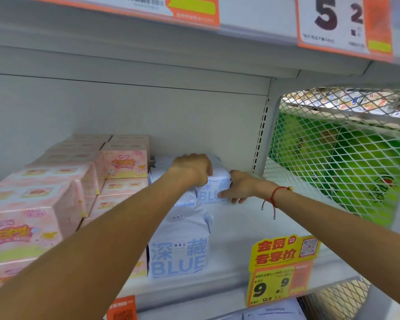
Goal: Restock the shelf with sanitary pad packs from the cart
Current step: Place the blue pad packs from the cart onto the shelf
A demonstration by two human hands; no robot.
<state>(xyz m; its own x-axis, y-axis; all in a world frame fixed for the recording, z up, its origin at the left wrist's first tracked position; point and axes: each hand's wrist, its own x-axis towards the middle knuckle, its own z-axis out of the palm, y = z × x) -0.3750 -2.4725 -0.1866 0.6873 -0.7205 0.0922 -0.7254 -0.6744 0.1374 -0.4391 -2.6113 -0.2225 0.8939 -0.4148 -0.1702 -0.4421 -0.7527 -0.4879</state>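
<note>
Both of my arms reach deep into the white shelf (pixel 236 229). My left hand (pixel 193 168) grips the top of a white-and-blue "BLUE" sanitary pad pack (pixel 214 189) at the back of the row. My right hand (pixel 241 187) holds the same pack's right side, thumb on its front face. Another pack of the same kind (pixel 179 248) stands upright at the shelf's front. More white packs sit behind my left hand, partly hidden. The cart is out of view.
Pink boxed packs (pixel 39 204) are stacked along the shelf's left half. A white mesh divider (pixel 333 158) closes the right side, with green goods behind it. A yellow price tag (pixel 282 269) hangs on the front edge. The upper shelf's underside (pixel 148 54) is close overhead.
</note>
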